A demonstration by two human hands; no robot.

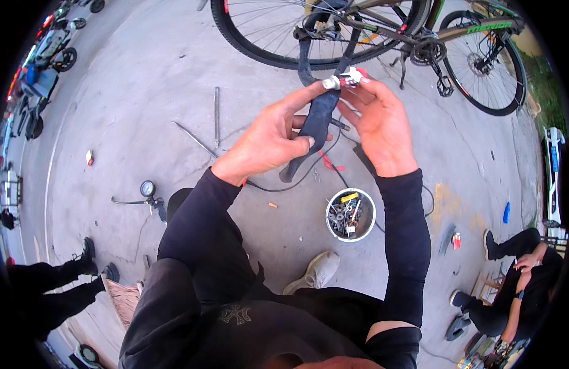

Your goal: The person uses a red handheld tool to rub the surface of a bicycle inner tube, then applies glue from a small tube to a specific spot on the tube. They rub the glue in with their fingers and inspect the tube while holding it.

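A black rubber inner tube [318, 117] hangs across the middle. Its lower part is pinched between the thumb and fingers of my left hand [266, 132], and its upper part runs up to the bicycle's rear wheel. A small squeeze tube [346, 79], silver, white and red, lies over the inner tube. Its silver end is by my left index fingertip. At its red end are the fingertips of my right hand [383, 120], which grips it, with the other fingers curled loosely beneath. A dark rod-like piece [340, 125] shows between the hands, partly hidden.
The bicycle [413, 43] stands ahead. Below my hands is a white bucket [350, 237] of small parts. Two metal levers [217, 117] and a gauge inflator [148, 189] lie left. A seated person [521, 283] is at right; another person's legs [63, 277] are at left.
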